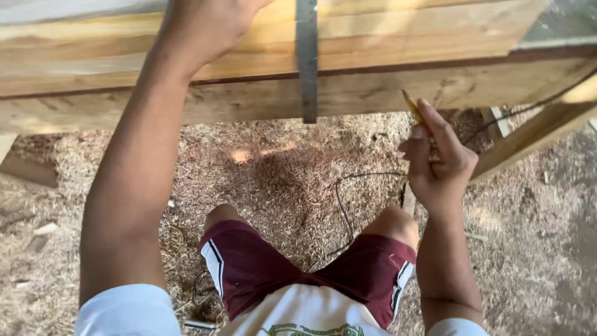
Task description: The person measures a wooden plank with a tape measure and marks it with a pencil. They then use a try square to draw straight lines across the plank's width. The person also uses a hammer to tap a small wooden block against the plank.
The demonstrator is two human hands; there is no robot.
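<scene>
Fingers [435,134] of right hand [438,165] pinching pencil [411,107], left hand [205,25] seemingly flat on plank [373,37]

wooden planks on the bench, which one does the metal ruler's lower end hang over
The lower, front pale wooden plank: the grey metal ruler ends past its bottom edge. The upper plank, behind, is crossed midway.

Warm daylight, sunlit patches on the sawdust floor [273,162], soft shadow beneath, slight blur throughout, edges mildly stretched
</scene>
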